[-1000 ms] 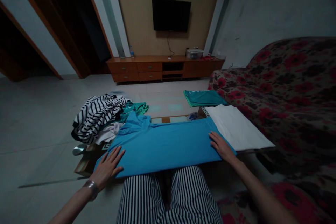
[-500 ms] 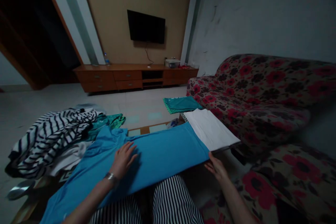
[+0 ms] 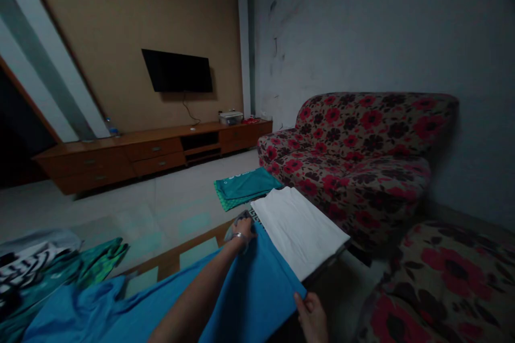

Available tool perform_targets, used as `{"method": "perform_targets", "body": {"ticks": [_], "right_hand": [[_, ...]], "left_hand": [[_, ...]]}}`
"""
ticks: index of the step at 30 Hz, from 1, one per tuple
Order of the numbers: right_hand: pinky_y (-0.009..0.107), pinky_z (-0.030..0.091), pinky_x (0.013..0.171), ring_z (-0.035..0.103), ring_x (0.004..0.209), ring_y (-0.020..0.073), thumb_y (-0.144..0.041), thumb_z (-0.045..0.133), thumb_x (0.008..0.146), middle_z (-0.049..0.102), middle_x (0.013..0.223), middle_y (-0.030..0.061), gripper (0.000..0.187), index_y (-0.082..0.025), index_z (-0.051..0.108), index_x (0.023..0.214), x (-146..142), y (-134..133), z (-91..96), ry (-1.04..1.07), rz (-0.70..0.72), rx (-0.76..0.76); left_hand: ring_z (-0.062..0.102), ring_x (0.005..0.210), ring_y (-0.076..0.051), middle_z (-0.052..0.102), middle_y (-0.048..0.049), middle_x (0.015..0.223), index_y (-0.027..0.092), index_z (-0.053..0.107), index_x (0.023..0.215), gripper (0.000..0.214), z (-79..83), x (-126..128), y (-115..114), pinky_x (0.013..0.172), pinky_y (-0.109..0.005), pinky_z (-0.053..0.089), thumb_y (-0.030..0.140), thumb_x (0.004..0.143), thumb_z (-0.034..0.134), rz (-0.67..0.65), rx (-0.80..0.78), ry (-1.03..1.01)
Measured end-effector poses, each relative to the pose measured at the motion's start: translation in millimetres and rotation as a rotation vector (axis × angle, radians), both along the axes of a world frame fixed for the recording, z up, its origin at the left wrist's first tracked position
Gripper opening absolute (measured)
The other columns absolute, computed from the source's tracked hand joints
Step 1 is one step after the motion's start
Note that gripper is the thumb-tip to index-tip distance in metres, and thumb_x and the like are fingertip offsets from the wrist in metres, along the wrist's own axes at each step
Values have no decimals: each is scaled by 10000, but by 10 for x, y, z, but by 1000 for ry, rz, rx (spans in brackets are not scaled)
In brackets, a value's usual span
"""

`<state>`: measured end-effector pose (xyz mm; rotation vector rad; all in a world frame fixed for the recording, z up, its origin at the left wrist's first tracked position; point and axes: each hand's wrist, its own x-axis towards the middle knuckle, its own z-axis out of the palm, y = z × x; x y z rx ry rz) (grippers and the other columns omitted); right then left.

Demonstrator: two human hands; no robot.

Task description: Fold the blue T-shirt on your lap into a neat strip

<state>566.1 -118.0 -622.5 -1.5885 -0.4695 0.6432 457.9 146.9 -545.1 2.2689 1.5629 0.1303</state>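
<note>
A blue shirt (image 3: 257,284) lies folded lengthwise in a long strip across the low table (image 3: 174,263), its left part rumpled. My left hand (image 3: 244,229) reaches over it to the far right corner, fingers curled on the fabric. At the near right corner, my right hand (image 3: 311,315) pinches the edge between thumb and fingers. Right beside that end lies a folded white garment (image 3: 300,230), with darker cloth showing under its near edge. Beyond it is a folded teal garment (image 3: 247,185) with a bright green edge.
Rumpled green clothes (image 3: 94,262) and a black-and-white striped garment (image 3: 38,265) are heaped at the left. A floral sofa (image 3: 354,155) stands to the right, with another floral seat (image 3: 450,273) nearer. Along the far wall runs a wooden cabinet (image 3: 156,150) below a television (image 3: 179,72).
My left hand has moved right, from the middle of the blue shirt to its far right corner. My right hand stays at the near corner. The view has turned right.
</note>
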Motion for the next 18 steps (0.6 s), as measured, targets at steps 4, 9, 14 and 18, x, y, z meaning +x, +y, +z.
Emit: {"method": "perform_targets", "body": {"ticks": [4, 9, 14, 18], "right_hand": [[255, 393, 498, 472, 503, 142, -561, 602, 658, 450, 515, -39, 365, -221, 490, 587, 118, 9, 87, -109, 62, -44], [274, 493, 616, 602, 652, 189, -510, 617, 685, 610, 680, 15, 327, -208, 560, 799, 141, 59, 186, -54, 76, 35], [307, 537, 725, 655, 866, 239, -556, 621, 694, 677, 1015, 118, 523, -198, 596, 1075, 268, 56, 204, -84, 127, 105], [320, 540, 644, 660, 801, 262, -632, 597, 682, 703, 923, 123, 518, -203, 686, 959, 430, -3, 154, -208, 150, 42]], "left_hand": [[578, 1020, -309, 665, -113, 1016, 152, 643, 942, 366, -70, 78, 136, 922, -429, 411, 169, 586, 726, -80, -125, 12], [590, 856, -192, 657, -38, 963, 167, 625, 978, 338, 45, -108, 311, 781, -294, 469, 199, 644, 666, -191, -253, -130], [563, 813, -149, 627, -20, 922, 137, 567, 1090, 481, 148, -107, 493, 738, -253, 457, 200, 630, 692, -220, -268, -263], [530, 714, -126, 583, 19, 777, 116, 591, 1042, 420, 109, 52, 549, 676, -241, 442, 186, 640, 693, -233, -243, -276]]}}
